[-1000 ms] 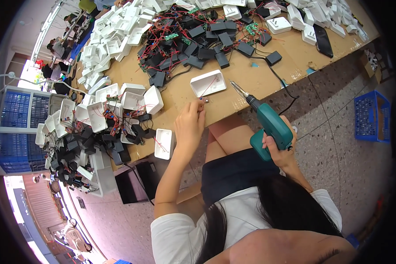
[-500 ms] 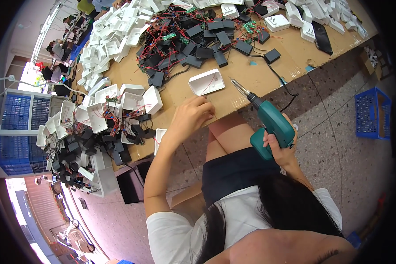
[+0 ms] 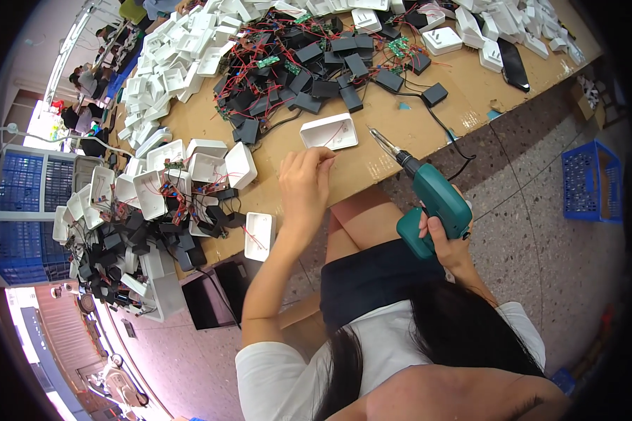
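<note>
My right hand (image 3: 448,242) is wrapped round the grip of a green soldering gun (image 3: 442,196), a pistol-shaped tool with a metal tip pointing up and left. That tip hangs just right of a white plastic case (image 3: 321,140), which lies open side up on the cardboard-covered table. A thin red wire (image 3: 336,135) runs from inside the case toward my left hand (image 3: 303,184). The left thumb and fingertips are pinched together at the near edge of the case, on the wire's end. Another open white case (image 3: 260,237) with red wires lies beside my left forearm at the table edge.
Black boxes with red wires and green boards (image 3: 309,70) form a pile beyond the case. White cases (image 3: 182,63) are heaped at the far left, more stand at left. A phone (image 3: 514,64) lies at right. A blue crate (image 3: 592,181) is on the floor.
My left hand has turned more upright, with its fingertips closer to the case. The white case beside my left forearm shows more fully. The soldering gun has hardly moved.
</note>
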{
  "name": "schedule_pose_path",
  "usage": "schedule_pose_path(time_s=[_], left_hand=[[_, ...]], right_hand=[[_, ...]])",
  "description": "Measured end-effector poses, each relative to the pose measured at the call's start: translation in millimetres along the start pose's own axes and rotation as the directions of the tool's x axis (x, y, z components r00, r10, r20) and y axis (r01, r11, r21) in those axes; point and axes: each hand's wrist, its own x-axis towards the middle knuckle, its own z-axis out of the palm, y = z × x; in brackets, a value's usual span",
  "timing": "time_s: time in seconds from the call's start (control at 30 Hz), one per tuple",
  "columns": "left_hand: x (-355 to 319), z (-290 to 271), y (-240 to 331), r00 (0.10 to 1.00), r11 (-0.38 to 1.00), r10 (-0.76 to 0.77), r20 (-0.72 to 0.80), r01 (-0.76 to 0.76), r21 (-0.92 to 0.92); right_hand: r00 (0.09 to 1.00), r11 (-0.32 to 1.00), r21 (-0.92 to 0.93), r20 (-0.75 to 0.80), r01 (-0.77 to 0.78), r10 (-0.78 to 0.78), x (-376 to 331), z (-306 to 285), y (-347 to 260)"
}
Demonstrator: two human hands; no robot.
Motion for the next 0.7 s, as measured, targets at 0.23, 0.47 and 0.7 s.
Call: schedule_pose_path(time_s=[0.23,0.47,0.7], left_hand=[[14.8,30.3,4.2,0.988,0.978,-0.047,-0.144,0.075,0.194],[23.3,67.1,-13.3,0.958,0.966,-0.021,-0.285,0.093,0.240],[28.6,86.9,-10.1,0.922,0.939,-0.136,-0.362,0.237,0.250]], right_hand=[[1.000,1.000,0.023,0.011,-0.003,0.003,10.2,11.9,4.7],[0.999,0.998,0.054,0.035,-0.038,0.036,15.9,13.3,17.7],[0.996,0.997,-0.010,0.050,-0.074,0.074,24.2,16.8,28.4]])
